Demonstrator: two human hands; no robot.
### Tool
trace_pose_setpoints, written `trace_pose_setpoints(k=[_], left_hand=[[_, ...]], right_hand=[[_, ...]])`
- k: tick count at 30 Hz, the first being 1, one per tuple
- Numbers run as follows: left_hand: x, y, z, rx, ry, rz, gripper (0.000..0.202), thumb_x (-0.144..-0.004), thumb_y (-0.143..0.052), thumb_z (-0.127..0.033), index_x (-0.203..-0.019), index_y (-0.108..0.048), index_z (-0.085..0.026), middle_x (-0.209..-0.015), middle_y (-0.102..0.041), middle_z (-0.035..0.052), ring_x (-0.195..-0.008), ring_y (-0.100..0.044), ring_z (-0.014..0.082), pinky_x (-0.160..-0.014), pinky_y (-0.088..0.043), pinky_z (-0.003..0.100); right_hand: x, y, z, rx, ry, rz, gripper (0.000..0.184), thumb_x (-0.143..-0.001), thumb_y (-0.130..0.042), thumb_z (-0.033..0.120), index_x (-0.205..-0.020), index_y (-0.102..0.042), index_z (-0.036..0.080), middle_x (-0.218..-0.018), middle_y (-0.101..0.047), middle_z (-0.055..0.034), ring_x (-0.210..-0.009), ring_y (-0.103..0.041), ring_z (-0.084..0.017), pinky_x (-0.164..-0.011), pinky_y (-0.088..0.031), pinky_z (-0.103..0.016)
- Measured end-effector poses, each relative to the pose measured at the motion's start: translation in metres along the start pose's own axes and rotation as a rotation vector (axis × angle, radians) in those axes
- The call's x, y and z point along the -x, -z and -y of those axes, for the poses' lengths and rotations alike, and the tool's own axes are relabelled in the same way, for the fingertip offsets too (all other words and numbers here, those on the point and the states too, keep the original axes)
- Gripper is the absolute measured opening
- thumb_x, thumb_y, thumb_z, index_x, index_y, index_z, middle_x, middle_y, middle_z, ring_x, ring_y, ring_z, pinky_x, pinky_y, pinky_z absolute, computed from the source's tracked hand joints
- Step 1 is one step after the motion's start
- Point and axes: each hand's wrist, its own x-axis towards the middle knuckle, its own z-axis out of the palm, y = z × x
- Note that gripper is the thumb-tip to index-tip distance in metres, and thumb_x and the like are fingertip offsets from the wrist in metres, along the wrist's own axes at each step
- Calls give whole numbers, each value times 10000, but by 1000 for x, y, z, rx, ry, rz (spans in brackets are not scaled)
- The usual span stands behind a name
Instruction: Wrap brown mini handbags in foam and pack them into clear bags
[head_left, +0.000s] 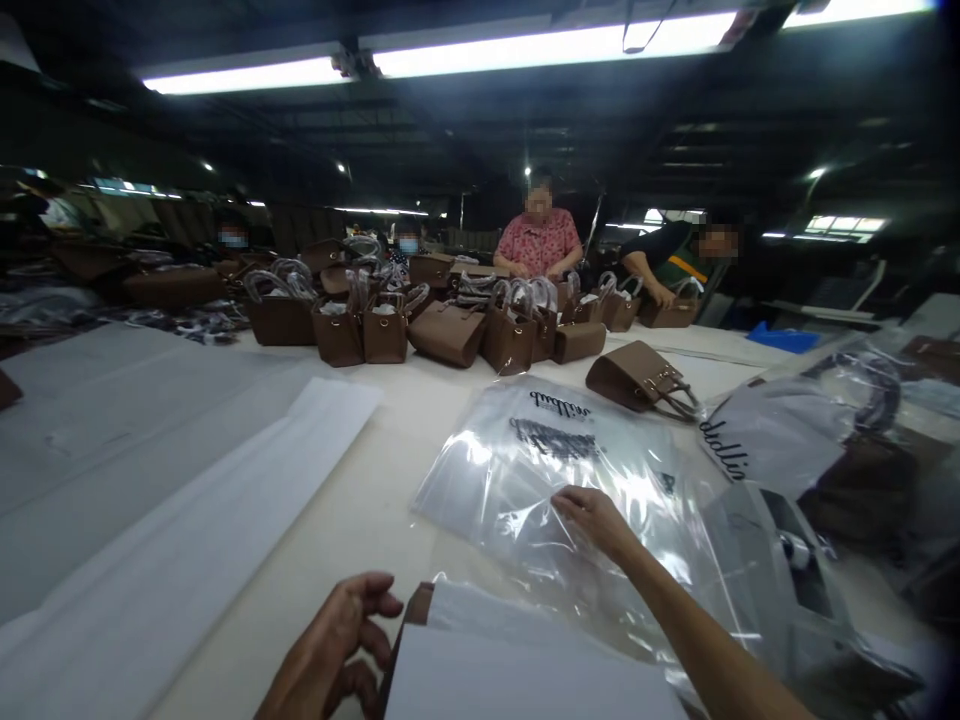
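My right hand reaches out over a stack of clear plastic bags printed with black lettering. Its fingertips are pinched together on the top film, where creases spread out. In front of me, at the bottom edge, is a brown handbag, mostly covered by white sheet material. Beside its left side my left hand is held with curved fingers apart, gripping nothing. Whether those fingertips touch the handbag I cannot tell.
Several brown handbags with wrapped handles line the table's far side. One handbag lies beyond the plastic. Large white sheets cover the left. Bagged handbags crowd the right. Two people work across the table.
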Motion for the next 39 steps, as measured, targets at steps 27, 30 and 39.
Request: trace_pose_setpoints(k=[27, 30, 39], left_hand=[[-131, -106, 4, -317, -115, 219, 524, -639, -544, -653, -543, -314, -192, -410, -285, -83, -383, -259, 54, -420, -204, 220], [-130, -99, 5, -337, -140, 239, 571, -622, -534, -689, -524, -264, -195, -399, -242, -89, -374, -240, 50, -429, -226, 221], [-121, -84, 23, -431, -83, 154, 507, -714, -437, -654, -543, -413, -177, -403, -430, -32, -325, -375, 92, -388, -282, 227]], right_hand=[[25, -31, 42, 237, 266, 97, 269, -875, -361, 306, -923, -598, 188, -825, -648, -50, -744, -608, -181, -706, -469, -304], [13, -13, 33, 243, 184, 7, 331, -903, -281, 339, -879, -574, 188, -782, -636, -50, -699, -600, -171, -658, -467, -293], [4, -39, 9, 345, 196, -111, 191, -798, -496, 333, -791, -603, 175, -881, -617, -91, -865, -566, -241, -771, -443, -371]])
